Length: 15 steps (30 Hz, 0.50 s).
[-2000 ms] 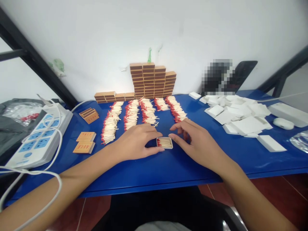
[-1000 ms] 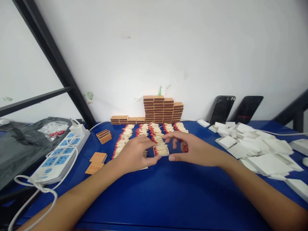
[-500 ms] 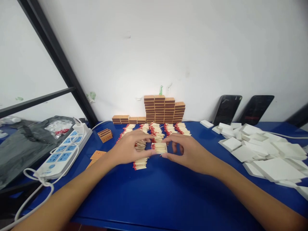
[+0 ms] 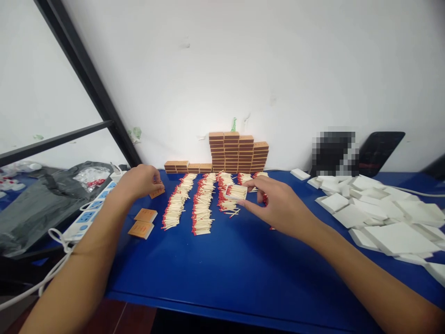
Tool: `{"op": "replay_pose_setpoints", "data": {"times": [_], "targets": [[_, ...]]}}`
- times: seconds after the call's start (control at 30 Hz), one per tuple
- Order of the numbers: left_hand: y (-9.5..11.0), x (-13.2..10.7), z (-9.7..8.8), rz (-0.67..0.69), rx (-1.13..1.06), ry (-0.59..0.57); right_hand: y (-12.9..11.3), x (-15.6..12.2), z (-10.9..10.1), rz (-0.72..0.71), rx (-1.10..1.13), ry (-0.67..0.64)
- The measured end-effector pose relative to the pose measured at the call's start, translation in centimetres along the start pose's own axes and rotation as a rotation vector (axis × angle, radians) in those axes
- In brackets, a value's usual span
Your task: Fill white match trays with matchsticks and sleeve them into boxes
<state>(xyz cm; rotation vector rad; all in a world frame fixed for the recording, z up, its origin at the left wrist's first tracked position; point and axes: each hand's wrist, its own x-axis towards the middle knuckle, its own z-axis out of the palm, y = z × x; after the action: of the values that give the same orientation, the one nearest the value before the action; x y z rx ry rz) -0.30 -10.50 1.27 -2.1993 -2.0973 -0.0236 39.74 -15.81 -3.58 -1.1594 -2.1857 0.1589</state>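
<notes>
My right hand (image 4: pixel 274 204) pinches a small white matchbox tray (image 4: pixel 240 195) by its right end, above the matches. Red-headed matches lie side by side inside that tray. At the left, my left hand (image 4: pixel 142 183) has its fingers closed down on an orange matchbox sleeve (image 4: pixel 157 192), which they partly hide. Two more orange sleeves (image 4: pixel 145 215) lie nearer me. Rows of loose matches (image 4: pixel 202 208) run across the middle of the table, some hidden behind my right hand.
Closed matchboxes (image 4: pixel 224 153) stand stacked against the wall. White trays (image 4: pixel 385 215) are heaped on the right, with two dark phones (image 4: pixel 380 155) leaning behind them. A white power strip (image 4: pixel 91 213) with cables and a dark plastic bag (image 4: pixel 41 204) lie left on the blue table (image 4: pixel 208 273).
My left hand has let go of the match-filled tray and moved left to the orange sleeves. My right hand still holds the tray, now slightly higher and tilted.
</notes>
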Motion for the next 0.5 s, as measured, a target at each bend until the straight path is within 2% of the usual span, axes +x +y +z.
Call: {"op": "replay_pose_setpoints", "data": {"times": [0.17,0.33,0.5], "targets": [[-0.3,0.5,0.4,-0.037,0.014,-0.008,0.2,0.1,0.0,-0.005,-0.003,-0.004],[0.4,0.4,0.8,-0.002,-0.032,-0.043,0.1,0.1,0.0,-0.009,-0.006,-0.004],[0.8,0.2,0.6,0.024,-0.065,-0.008,0.1,0.2,-0.2,0.001,-0.002,0.0]]}}
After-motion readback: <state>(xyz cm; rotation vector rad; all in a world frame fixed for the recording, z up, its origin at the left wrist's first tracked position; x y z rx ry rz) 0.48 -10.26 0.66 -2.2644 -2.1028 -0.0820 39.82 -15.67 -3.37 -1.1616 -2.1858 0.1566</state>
